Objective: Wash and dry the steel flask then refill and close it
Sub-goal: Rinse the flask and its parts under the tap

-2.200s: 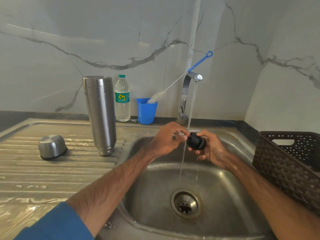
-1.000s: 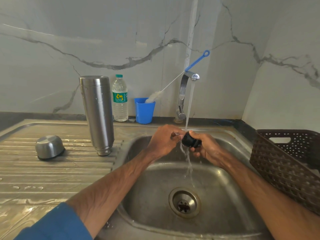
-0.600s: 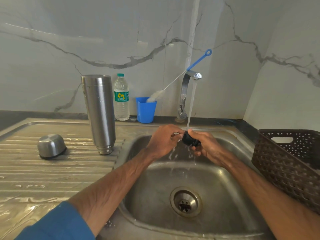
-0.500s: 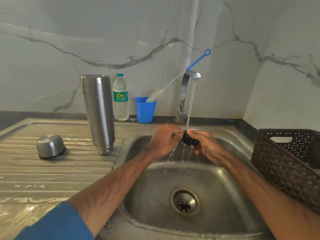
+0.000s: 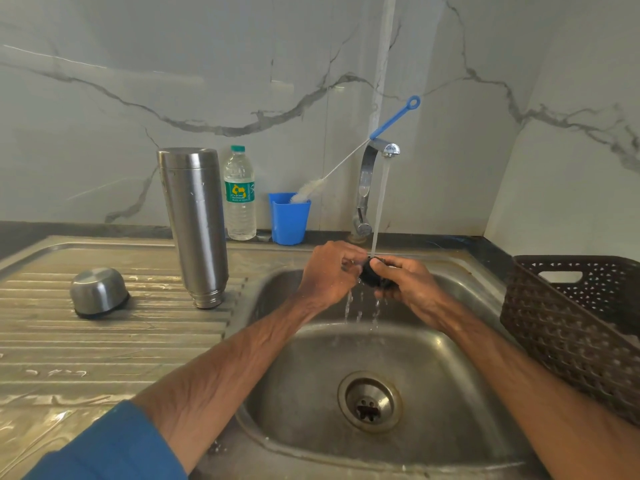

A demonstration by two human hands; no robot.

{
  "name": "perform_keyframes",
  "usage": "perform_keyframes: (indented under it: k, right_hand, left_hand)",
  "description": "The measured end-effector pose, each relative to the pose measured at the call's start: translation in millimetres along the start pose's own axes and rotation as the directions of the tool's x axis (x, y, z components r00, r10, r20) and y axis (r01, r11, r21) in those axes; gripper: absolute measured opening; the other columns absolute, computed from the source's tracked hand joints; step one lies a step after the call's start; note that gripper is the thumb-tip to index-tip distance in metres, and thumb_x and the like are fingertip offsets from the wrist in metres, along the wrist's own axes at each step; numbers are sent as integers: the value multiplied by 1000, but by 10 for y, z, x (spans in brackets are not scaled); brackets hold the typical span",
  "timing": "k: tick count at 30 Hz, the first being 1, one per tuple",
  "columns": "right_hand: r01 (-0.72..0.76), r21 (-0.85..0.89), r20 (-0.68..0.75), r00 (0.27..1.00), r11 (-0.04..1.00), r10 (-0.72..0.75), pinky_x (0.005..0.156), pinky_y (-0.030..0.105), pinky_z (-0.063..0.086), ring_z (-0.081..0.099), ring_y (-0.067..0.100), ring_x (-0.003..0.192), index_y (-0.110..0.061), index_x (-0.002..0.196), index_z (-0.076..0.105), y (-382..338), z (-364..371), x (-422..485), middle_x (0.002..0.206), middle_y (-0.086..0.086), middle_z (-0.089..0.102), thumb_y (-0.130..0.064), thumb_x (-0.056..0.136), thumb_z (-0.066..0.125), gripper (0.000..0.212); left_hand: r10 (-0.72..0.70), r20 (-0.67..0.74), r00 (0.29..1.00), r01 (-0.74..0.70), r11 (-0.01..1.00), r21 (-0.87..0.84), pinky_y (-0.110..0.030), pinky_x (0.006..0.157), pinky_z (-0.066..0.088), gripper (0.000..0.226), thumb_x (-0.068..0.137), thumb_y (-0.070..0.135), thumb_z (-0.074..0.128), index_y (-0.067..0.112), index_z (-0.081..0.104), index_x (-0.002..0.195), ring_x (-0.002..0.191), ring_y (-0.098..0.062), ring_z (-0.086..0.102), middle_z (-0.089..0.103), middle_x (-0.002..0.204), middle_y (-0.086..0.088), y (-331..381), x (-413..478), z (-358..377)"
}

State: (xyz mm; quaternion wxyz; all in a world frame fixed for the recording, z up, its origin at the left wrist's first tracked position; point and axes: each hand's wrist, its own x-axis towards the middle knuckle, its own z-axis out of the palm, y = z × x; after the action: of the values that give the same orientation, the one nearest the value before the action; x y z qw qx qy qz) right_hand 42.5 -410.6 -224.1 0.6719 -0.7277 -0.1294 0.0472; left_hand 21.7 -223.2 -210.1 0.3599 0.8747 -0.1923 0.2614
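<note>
The stopper (image 5: pixel 371 276) has shifted into the stream (image 5: pixel 380 202); steel flask (image 5: pixel 194 223) stands inverted

White marble-look wall panels (image 5: pixel 138 64) with grey veins rise behind the dark stone bench (image 5: pixel 485 245) and meet a side wall (image 5: pixel 571 168) at a corner on the right. A ribbed steel drainboard (image 5: pixel 104 341) shines wetly under soft light.

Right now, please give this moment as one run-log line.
step: rinse black stopper under running tap | right hand: grips stopper | left hand: fingers on stopper | steel flask: mouth down on drainboard
</note>
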Motion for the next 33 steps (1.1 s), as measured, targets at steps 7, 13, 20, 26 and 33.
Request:
perform_keyframes:
  k: [7,13,20,26,33]
  right_hand:
    - [-11,74,-41,999,997,14,92,48,61,76,29,101,-9,120,72,-46,11,-13,118,17,74,-22,92,77,31]
    - [-48,161,-29,998,986,53,89,46,63,73,34,110,-4,125,68,-126,-34,-73,124,20,69,-9,93,75,34]
    - [-141,159,79,988,977,129,79,41,64,70,34,99,2,124,66,-170,30,-130,123,29,67,-20,107,52,31]
    - [-238,244,146,967,940,207,60,36,55,64,30,79,4,126,60,-199,45,-162,99,26,67,-28,103,36,46]
    - [-313,511,96,946,801,308,34,24,38,49,19,55,4,121,54,-274,35,-162,80,18,62,-34,104,28,48]
  left_hand:
    - [-87,-48,995,87,996,0,-7,78,44,14,90,13,80,16,82,103,88,-2,62,74,120,1,-7,-9,-15]
    - [-182,-65,981,167,967,-190,-10,74,57,27,88,9,81,13,74,114,85,0,70,78,106,1,34,7,8]
    - [-284,-80,955,244,913,-325,-6,74,53,35,84,6,85,9,73,116,86,3,71,78,107,-1,88,19,55]
    - [-295,-12,956,273,900,-339,2,69,44,23,91,12,79,12,75,114,89,6,67,77,111,4,181,12,71]
    - [-321,5,947,310,912,-270,-10,75,43,20,99,18,70,16,72,118,97,0,66,74,112,6,204,42,105]
